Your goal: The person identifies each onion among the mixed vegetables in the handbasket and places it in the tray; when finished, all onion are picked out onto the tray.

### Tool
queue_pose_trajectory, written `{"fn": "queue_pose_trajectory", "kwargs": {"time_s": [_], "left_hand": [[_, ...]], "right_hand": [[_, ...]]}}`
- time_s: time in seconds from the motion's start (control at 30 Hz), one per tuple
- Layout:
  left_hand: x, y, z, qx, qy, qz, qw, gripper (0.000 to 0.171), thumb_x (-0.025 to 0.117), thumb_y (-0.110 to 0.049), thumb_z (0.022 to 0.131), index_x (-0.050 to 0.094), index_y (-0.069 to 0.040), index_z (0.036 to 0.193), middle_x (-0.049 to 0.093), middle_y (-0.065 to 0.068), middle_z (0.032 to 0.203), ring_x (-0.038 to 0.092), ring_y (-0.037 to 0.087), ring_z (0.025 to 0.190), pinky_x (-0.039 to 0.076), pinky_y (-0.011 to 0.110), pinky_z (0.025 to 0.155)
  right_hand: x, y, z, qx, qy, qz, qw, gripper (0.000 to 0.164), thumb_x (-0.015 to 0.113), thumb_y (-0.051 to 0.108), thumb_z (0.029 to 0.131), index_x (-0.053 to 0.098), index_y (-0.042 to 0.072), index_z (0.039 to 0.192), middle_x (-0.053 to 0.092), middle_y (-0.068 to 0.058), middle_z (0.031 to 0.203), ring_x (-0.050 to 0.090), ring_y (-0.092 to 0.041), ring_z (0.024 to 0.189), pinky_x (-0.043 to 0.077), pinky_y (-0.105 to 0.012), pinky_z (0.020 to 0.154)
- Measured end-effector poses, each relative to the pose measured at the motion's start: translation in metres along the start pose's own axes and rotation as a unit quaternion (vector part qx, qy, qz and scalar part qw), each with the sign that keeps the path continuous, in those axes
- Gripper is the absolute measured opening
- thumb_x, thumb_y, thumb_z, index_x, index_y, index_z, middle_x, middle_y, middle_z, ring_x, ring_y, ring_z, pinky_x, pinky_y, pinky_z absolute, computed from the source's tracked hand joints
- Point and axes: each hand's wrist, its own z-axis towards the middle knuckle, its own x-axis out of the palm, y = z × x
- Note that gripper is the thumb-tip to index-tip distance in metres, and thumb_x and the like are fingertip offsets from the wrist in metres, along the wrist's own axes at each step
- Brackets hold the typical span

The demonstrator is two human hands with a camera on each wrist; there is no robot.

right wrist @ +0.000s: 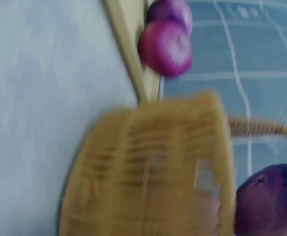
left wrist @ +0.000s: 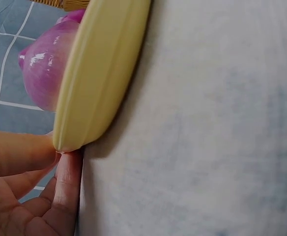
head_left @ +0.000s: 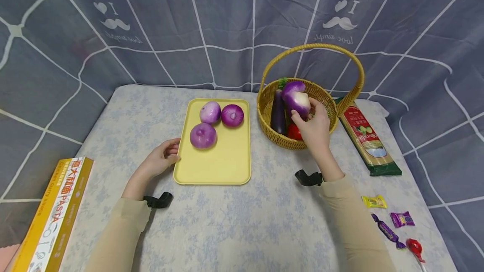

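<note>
The step in hand appears to be handling a purple-and-white vegetable [head_left: 298, 105] at the wicker basket [head_left: 281, 141]; whether it is being taken out or put in cannot be told. The right hand [head_left: 316, 126] pinches it between thumb and fingers, inside the handle's arch and above the other contents. The left hand [head_left: 160, 159] pinches the near-left part of the yellow tray's [head_left: 223, 165] rim, thumb and finger on the edge. In this inspector's judgement, the next move calls for a secure hold and clearance from the handle. The basket contains an eggplant [head_left: 278, 114], a second purple vegetable [head_left: 293, 86] and a red item [head_left: 294, 132], partly hidden. The tray bears three purple onions [head_left: 203, 136], grouped towards its far end.
</note>
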Motion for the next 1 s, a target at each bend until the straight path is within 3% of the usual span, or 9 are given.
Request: {"fn": "queue_pose_trajectory", "kwargs": {"time_s": [0.33,0.53,0.7,1.0], "left_hand": [[0.001,0.003,0.0,0.001,-0.001,-0.002,1.0,0.061,0.052,-0.006,0.1,0.024,0.002,0.154,0.044,0.026,0.138,0.047,0.035,0.122,0.049,0.025,0.091],[0.0,0.003,0.0,0.006,0.001,-0.006,1.0,0.061,0.051,-0.005,0.101,0.024,0.002,0.154,0.043,0.026,0.139,0.047,0.036,0.123,0.048,0.017,0.087],[0.0,0.002,-0.001,0.004,0.0,-0.011,0.9999,0.061,0.051,-0.005,0.1,0.024,0.003,0.154,0.043,0.026,0.139,0.046,0.036,0.123,0.047,0.012,0.084],[0.001,0.001,0.001,-0.009,-0.007,0.0,0.9999,0.061,0.051,-0.006,0.101,0.024,0.001,0.155,0.044,0.025,0.139,0.047,0.035,0.123,0.047,0.014,0.084]], "right_hand": [[0.027,0.024,-0.036,-0.027,0.063,0.067,0.995,0.063,0.074,0.021,0.086,0.047,0.002,0.14,0.051,-0.017,0.134,0.056,-0.027,0.12,0.05,-0.039,0.102],[0.049,0.032,-0.052,-0.051,0.103,0.106,0.988,0.062,0.075,0.016,0.085,0.048,0.001,0.139,0.052,-0.016,0.13,0.058,-0.028,0.121,0.05,-0.038,0.103],[0.067,0.036,-0.062,-0.067,0.127,0.106,0.984,0.06,0.075,0.016,0.084,0.051,0.0,0.137,0.054,-0.017,0.126,0.058,-0.029,0.12,0.05,-0.035,0.102],[0.092,0.034,-0.072,-0.067,0.169,0.084,0.98,0.061,0.077,0.016,0.084,0.051,0.0,0.137,0.054,-0.019,0.127,0.058,-0.033,0.121,0.052,-0.038,0.101]]}}
